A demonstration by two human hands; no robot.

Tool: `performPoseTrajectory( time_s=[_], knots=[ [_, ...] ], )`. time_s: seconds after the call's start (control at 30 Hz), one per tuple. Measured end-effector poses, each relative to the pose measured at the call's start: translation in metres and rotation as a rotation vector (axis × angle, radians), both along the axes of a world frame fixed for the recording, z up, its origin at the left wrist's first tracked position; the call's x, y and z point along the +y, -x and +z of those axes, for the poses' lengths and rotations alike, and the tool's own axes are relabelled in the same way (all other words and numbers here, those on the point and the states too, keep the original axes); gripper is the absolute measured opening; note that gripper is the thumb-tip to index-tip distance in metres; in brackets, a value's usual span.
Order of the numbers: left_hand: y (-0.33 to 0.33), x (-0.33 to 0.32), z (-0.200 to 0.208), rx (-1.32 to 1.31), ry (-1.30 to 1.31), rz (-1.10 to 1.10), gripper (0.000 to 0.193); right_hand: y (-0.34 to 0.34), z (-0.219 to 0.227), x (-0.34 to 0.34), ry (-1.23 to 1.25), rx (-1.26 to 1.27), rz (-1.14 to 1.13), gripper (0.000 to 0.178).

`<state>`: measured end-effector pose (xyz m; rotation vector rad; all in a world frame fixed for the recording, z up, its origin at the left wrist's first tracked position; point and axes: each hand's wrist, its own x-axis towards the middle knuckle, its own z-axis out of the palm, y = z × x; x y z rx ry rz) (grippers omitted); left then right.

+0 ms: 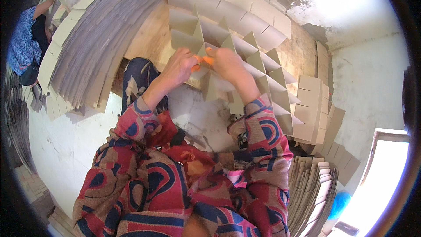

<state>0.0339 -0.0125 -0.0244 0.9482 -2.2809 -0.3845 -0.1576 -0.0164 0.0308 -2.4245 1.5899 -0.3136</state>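
A cardboard divider grid (240, 46) of interlocked grey-brown strips stands in front of me, with open square cells. At its near left part my left hand (179, 66) is closed, thumb and fingers pinching a strip of the grid. Just to its right my right hand (226, 63) pinches the grid too, its fingertips almost meeting the left ones. Orange coverings (208, 60) show on fingertips of both hands. The exact edges between the fingers are partly hidden by the hands.
Slotted cardboard strips (228, 6) lie behind the grid on a wooden board (142, 39). A large strip stack (103, 39) leans at left. More strips (310, 105) stand at right, another bundle (307, 188) at lower right. A person in blue (25, 39) works at far left.
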Motion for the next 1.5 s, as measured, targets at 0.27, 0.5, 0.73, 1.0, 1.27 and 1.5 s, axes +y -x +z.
performPoseTrajectory(
  time_s=[0.27,0.5,0.73,1.0,1.27,1.5],
  knots=[
    [0.021,0.007,0.024,-0.095,0.076,-0.167,0.077,0.174,-0.041,0.004,0.664,0.414,-0.545,0.066],
    [0.071,-0.034,0.022,-0.248,0.147,-0.223,0.084,0.15,-0.005,0.054,-0.222,-0.12,-0.406,0.047],
    [0.091,-0.062,0.018,-0.392,0.024,-0.422,0.046,0.195,-0.035,0.081,0.03,-0.407,-0.161,0.036],
    [0.077,-0.053,0.027,-0.486,0.064,-0.41,0.037,0.401,-0.064,0.17,0.191,0.459,-1.343,0.066],
    [0.071,-0.049,0.02,-0.389,0.039,-0.42,0.039,0.405,-0.073,0.216,0.065,0.558,-1.508,0.083],
    [0.077,-0.044,0.02,-0.355,0.067,-0.377,0.033,0.451,-0.079,0.239,0.098,0.415,-1.487,0.064]
  ],
)
